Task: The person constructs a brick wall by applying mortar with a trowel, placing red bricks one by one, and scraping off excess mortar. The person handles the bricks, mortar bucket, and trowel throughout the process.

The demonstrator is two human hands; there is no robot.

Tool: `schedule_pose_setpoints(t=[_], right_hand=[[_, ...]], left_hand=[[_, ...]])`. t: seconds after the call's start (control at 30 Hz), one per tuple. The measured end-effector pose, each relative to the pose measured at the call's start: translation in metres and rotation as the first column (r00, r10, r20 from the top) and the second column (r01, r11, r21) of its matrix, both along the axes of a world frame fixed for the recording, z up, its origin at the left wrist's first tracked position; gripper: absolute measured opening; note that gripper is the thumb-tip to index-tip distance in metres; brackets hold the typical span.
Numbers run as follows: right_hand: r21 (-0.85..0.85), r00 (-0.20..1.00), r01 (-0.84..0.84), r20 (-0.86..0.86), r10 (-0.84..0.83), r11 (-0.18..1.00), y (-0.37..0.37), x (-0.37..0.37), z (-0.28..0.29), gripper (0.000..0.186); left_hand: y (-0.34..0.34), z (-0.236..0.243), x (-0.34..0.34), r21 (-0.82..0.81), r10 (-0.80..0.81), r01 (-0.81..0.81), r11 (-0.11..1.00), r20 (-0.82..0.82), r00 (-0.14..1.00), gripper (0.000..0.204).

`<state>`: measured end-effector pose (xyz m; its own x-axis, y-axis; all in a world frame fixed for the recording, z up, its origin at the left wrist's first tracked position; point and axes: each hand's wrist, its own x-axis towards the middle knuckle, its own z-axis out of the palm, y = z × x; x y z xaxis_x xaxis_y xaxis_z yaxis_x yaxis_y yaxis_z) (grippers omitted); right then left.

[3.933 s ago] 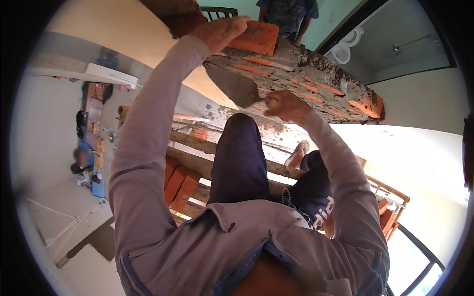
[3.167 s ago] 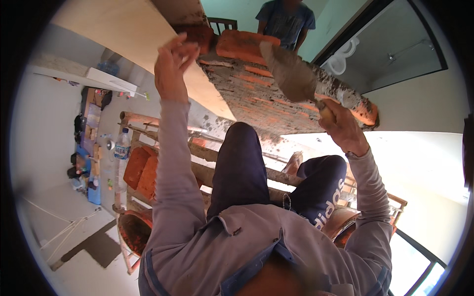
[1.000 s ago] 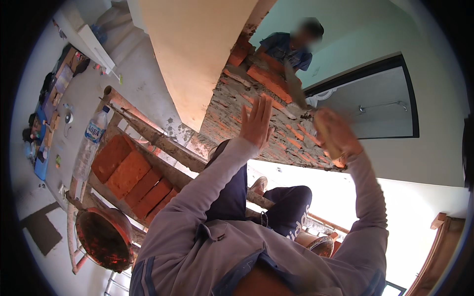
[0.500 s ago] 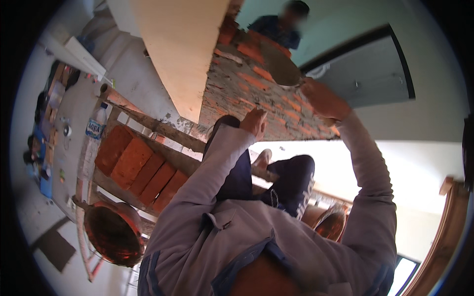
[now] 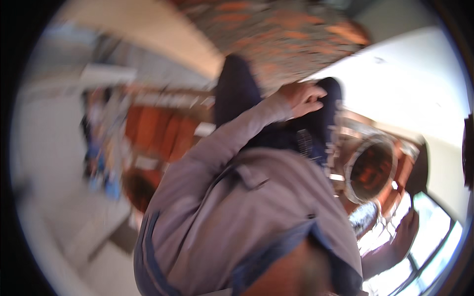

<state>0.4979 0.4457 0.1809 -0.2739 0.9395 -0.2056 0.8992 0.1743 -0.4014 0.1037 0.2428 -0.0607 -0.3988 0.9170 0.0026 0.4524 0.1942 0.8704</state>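
Observation:
My left hand [image 5: 305, 98] hovers near my right knee [image 5: 327, 89], fingers slightly bent and apart with nothing visible between them. At the lower right my right hand [image 5: 408, 224], blurred, grips a trowel [image 5: 418, 165] with its dark blade raised, beside a round bucket [image 5: 351, 172] whose inside looks dark and reddish. Above my knees is the rough brick-and-mortar wall [image 5: 291, 34], smeared by motion. My left knee [image 5: 234, 84] is bent upward below it.
A row of red bricks [image 5: 163, 133] rests on the scaffold at my left, with a second dark container [image 5: 138, 192] below them. A pale panel [image 5: 173, 34] borders the wall. Blurred clutter [image 5: 98, 158] lies at the far left. A bright window [image 5: 434, 232] is at lower right.
My view has swung down and right. My right hand with the trowel has dropped from the wall to beside the right bucket. My left hand has moved rightward. The other person has left view.

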Motion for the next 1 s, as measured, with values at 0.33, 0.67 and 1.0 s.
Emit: schedule_pose_setpoints(t=[0.33, 0.67, 1.0], right_hand=[[-0.037, 0.840, 0.170, -0.518, -0.164, 0.985, 0.012, -0.010, -0.100, 0.044], [-0.070, 0.635, -0.296, -0.760, 0.141, 0.953, 0.011, -0.095, -0.095, 0.043], [-0.223, 0.493, -0.397, -0.870, 0.002, 0.890, 0.001, -0.121, -0.108, 0.052]], left_hand=[[-0.327, -0.006, 0.041, -0.335, 0.570, -0.934, 0.126, -0.746, 0.345, 0.071], [-0.288, -0.082, 0.143, -0.305, 0.587, -0.948, 0.091, -0.753, 0.299, 0.090], [-0.327, -0.073, 0.097, -0.616, 0.760, -0.755, 0.224, -0.374, 0.531, 0.109]])
